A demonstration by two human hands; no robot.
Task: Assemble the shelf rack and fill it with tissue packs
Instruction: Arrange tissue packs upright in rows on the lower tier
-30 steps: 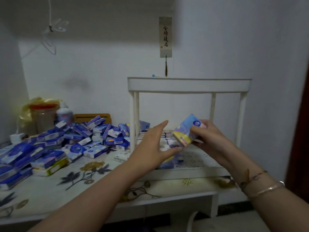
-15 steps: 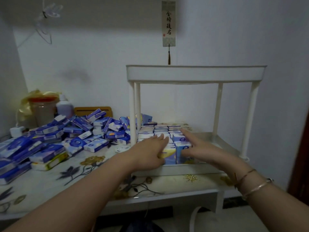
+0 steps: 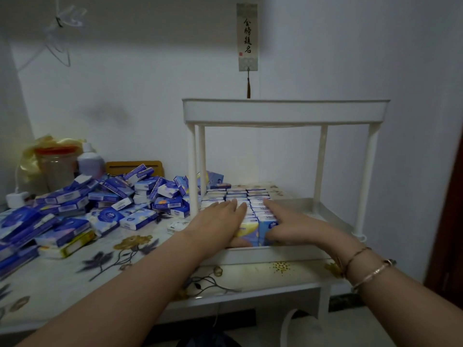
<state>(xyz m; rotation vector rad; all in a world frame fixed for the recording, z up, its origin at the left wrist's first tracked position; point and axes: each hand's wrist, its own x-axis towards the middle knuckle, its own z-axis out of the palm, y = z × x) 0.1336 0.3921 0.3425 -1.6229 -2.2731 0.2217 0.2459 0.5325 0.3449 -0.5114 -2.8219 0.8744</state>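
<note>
A person's two hands press on rows of tissue packs standing packed in the left part of the lower tray of a white shelf rack, which stands on a floral-covered table against a white wall. The left hand lies flat with straight fingers over the packs' tops; the right hand rests with its forefinger stretched along the packs and the other fingers against the nearest pack's face, gripping nothing. The tray's right part is bare. A loose heap of blue tissue packs lies on the table to the rack's left, before a jar and a bottle. Bracelets circle the right wrist.
</note>
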